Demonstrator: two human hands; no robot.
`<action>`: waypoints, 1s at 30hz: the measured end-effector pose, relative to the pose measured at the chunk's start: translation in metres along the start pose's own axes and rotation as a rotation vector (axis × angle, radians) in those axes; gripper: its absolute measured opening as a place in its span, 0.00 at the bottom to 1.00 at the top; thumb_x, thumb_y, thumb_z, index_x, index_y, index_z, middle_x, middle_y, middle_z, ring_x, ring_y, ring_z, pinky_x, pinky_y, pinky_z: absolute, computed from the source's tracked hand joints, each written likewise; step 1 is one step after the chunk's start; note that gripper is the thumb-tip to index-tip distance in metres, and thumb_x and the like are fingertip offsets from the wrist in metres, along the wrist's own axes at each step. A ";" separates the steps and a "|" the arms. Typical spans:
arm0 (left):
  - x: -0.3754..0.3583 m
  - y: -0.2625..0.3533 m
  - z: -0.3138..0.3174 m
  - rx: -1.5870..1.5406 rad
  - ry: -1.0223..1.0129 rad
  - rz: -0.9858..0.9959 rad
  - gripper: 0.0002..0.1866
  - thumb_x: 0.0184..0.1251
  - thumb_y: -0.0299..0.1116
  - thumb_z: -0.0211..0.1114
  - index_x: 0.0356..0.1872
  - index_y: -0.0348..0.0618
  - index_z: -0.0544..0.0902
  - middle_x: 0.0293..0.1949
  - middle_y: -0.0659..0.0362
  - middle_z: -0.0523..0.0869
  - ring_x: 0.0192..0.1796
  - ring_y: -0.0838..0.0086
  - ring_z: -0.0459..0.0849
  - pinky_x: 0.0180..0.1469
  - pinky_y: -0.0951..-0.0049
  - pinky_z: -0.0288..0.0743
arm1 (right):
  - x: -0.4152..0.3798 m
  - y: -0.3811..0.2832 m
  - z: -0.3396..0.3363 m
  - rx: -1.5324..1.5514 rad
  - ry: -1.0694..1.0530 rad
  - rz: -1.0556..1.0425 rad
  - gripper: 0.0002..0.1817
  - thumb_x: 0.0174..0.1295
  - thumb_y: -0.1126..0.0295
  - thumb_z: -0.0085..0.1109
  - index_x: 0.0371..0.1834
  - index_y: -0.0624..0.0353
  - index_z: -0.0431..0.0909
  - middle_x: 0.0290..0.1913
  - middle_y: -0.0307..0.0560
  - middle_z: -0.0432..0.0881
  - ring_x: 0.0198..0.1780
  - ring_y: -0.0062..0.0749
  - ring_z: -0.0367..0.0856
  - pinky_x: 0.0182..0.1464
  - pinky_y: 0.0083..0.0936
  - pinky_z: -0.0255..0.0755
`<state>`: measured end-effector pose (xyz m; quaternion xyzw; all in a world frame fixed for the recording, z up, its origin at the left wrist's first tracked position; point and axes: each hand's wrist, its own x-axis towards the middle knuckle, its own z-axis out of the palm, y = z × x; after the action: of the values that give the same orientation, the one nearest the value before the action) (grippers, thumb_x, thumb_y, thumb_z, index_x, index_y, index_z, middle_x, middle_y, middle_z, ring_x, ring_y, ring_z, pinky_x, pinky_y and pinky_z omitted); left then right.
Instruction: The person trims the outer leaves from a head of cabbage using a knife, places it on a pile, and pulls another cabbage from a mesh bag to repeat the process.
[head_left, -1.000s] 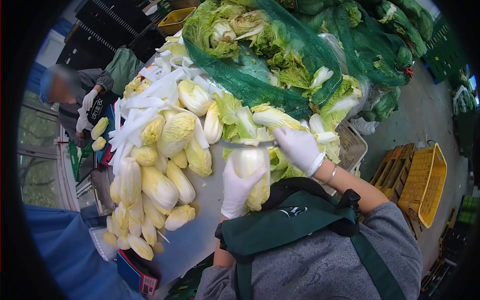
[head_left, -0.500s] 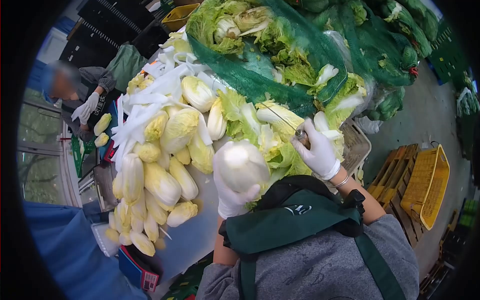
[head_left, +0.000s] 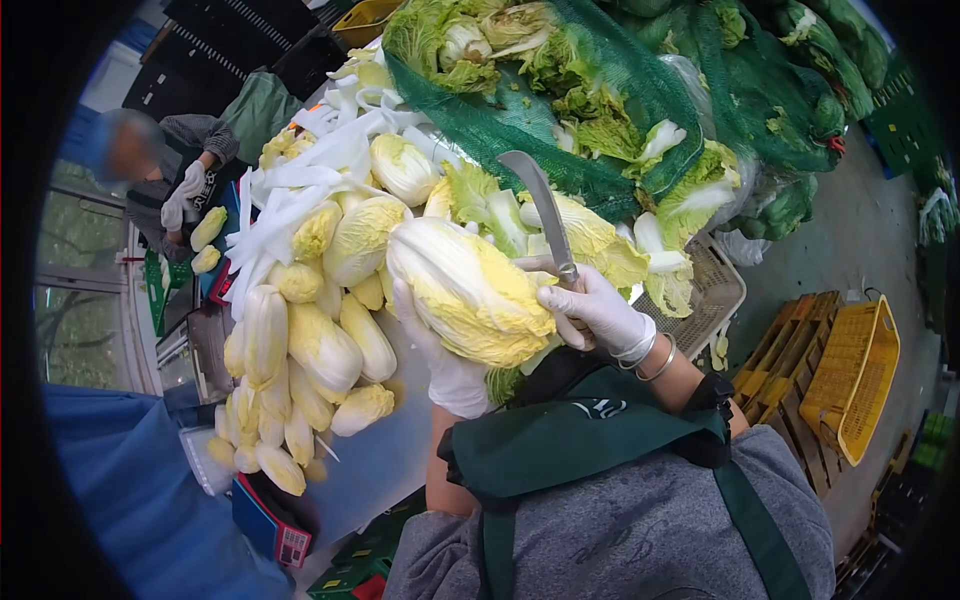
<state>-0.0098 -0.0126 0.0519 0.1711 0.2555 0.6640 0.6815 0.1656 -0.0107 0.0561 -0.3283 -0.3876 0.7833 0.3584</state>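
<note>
A large trimmed napa cabbage (head_left: 470, 290), white at the base and yellow at the leaf tips, lies tilted in my gloved left hand (head_left: 445, 365), which grips it from below and the left. My gloved right hand (head_left: 595, 315) is closed around the handle of a knife (head_left: 545, 210) with a curved blade pointing up and away. The right thumb and fingers also touch the cabbage's leafy end. Loose outer leaves (head_left: 590, 240) lie just beyond the knife. To the left is a pile of trimmed napa cabbages (head_left: 325, 355).
White strips (head_left: 300, 185) lie over the pile. Green mesh bags (head_left: 640, 80) of cabbages and leaves fill the far side. A grey crate (head_left: 715, 290) and a yellow basket (head_left: 850, 380) stand to the right. Another person with gloved hands (head_left: 180, 195) is at far left.
The cabbage has turned from base-facing to lying lengthwise, leaf end right. My right hand has moved left and down to it, and the knife blade now points upward.
</note>
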 end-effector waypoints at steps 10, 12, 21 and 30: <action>0.013 0.016 -0.052 -0.197 -0.136 -0.272 0.41 0.63 0.63 0.55 0.68 0.44 0.60 0.63 0.48 0.67 0.62 0.57 0.69 0.63 0.54 0.69 | 0.003 0.013 0.007 -0.217 0.024 -0.330 0.31 0.63 0.64 0.58 0.67 0.63 0.61 0.31 0.40 0.83 0.14 0.13 0.64 0.21 0.08 0.59; 0.009 0.014 -0.048 -0.585 -0.253 -0.373 0.40 0.61 0.58 0.61 0.67 0.43 0.61 0.61 0.48 0.65 0.60 0.55 0.68 0.63 0.51 0.68 | -0.002 0.014 0.001 -0.070 0.077 -0.182 0.27 0.66 0.61 0.51 0.64 0.67 0.63 0.33 0.45 0.84 0.13 0.11 0.63 0.18 0.08 0.57; -0.002 0.018 -0.044 -1.033 -0.366 -0.303 0.37 0.64 0.54 0.60 0.69 0.49 0.60 0.61 0.54 0.68 0.61 0.60 0.69 0.68 0.56 0.61 | -0.009 0.041 -0.005 -0.042 0.172 -0.067 0.21 0.68 0.60 0.50 0.54 0.66 0.69 0.34 0.52 0.84 0.13 0.13 0.63 0.15 0.10 0.56; 0.000 0.007 -0.052 -0.501 -0.282 0.055 0.42 0.63 0.67 0.48 0.71 0.50 0.57 0.66 0.53 0.66 0.67 0.58 0.65 0.71 0.58 0.57 | -0.002 0.023 0.016 -0.167 0.003 -0.005 0.29 0.53 0.69 0.68 0.57 0.61 0.67 0.37 0.44 0.78 0.23 0.13 0.70 0.23 0.10 0.65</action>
<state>-0.0461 -0.0172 0.0136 0.0950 -0.0188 0.6944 0.7130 0.1465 -0.0287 0.0449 -0.3572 -0.4518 0.7469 0.3323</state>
